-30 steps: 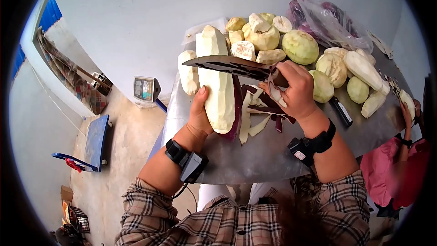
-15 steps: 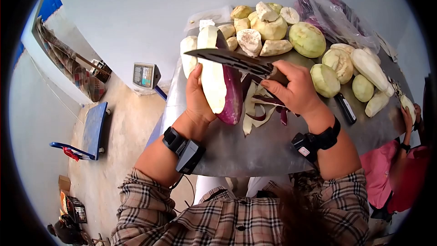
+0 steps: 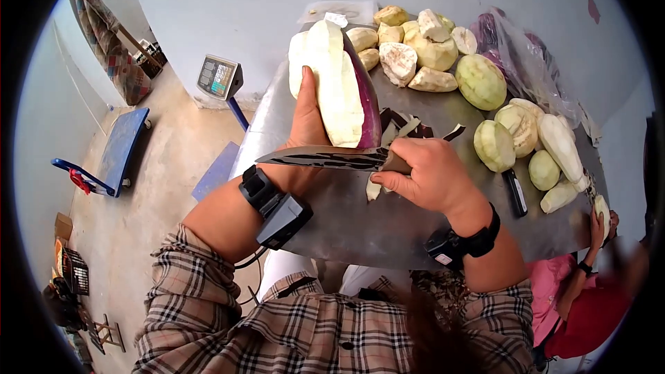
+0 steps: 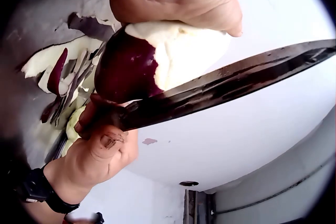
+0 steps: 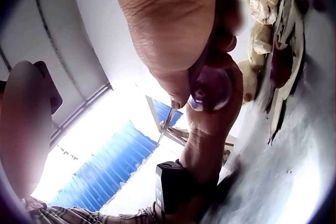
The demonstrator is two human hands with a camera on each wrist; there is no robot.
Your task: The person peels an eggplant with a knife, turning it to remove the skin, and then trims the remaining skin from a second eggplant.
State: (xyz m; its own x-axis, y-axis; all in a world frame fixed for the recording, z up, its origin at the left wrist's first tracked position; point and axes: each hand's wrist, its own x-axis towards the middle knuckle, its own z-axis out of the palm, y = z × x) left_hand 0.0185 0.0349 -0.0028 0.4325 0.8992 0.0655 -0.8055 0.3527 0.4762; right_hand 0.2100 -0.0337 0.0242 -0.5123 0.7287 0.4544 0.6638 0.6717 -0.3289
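Observation:
A partly peeled eggplant [image 3: 339,90], white with a purple strip along its right side, is gripped by the left hand [image 3: 306,121], thumb along its pale face. In the left wrist view the eggplant's purple end [image 4: 126,69] shows below the palm. The right hand [image 3: 433,176] holds a large knife [image 3: 318,157] by its handle, the blade pointing left across the left wrist area, below the eggplant. Dark and pale peelings [image 3: 405,125] lie on the metal table [image 3: 346,228] behind the right hand. In the right wrist view the right hand [image 5: 168,29] hides most of the knife.
Several peeled eggplants [image 3: 481,82] and cut pieces lie at the back and right. A black-handled tool [image 3: 515,192] lies near them, a plastic bag [image 3: 526,62] behind. A scale display [image 3: 219,77] stands left of the table. Another person's hand [image 3: 596,227] is at the far right.
The eggplant has turned, first bringing purple skin into view. The knife and right hand have moved down toward the wearer, from across the eggplant to below it. The head view has shifted.

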